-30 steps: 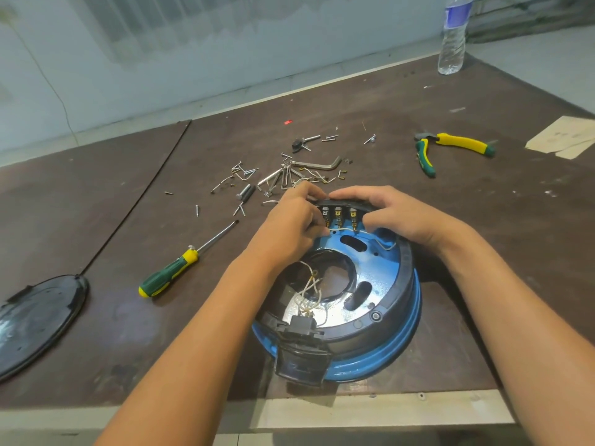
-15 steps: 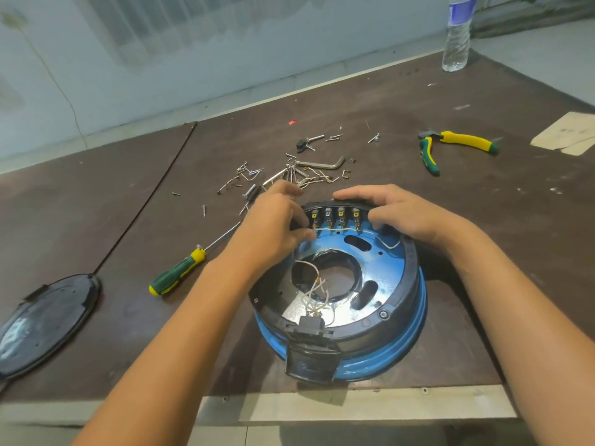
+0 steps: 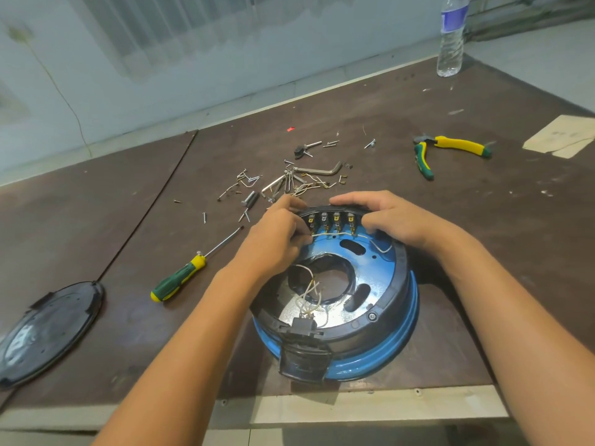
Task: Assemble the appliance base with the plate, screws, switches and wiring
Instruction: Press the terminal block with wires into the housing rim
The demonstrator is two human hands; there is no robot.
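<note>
Moved: your left hand (image 3: 273, 239) has slid leftward off the switches (image 3: 330, 220), so all four now show in a row; your right hand (image 3: 386, 220) has kept its place.
Socket block (image 3: 304, 355): black, fixed on the near edge of the appliance base (image 3: 399, 336).
Appliance base: blue with a black ring, open side up, on the table (image 3: 483, 220) close to its near edge.
Wire bundle (image 3: 310, 294): thin pale leads, loose over the centre hole of the base.
Left hand: fingers curled, pinching the left end of the white wire (image 3: 341, 235) just below the switches.
White wire: runs along under the switch terminals, then loops down at the base's right side.
Right hand: fingers laid over the base's far rim, thumb tucked inside beside the rightmost switch, so you grip the rim.
Screwdriver (image 3: 180, 278): green and yellow handle, lying left of the base.
Plate (image 3: 48, 329): black, round, flat, well left of the base.
Screws (image 3: 289, 181): scattered just beyond the base, with a hex key (image 3: 322, 170) among them.
Pliers (image 3: 450, 148): yellow and green, beyond the base to the right.
Water bottle (image 3: 450, 37): upright, far beyond the base at the table's back edge.
</note>
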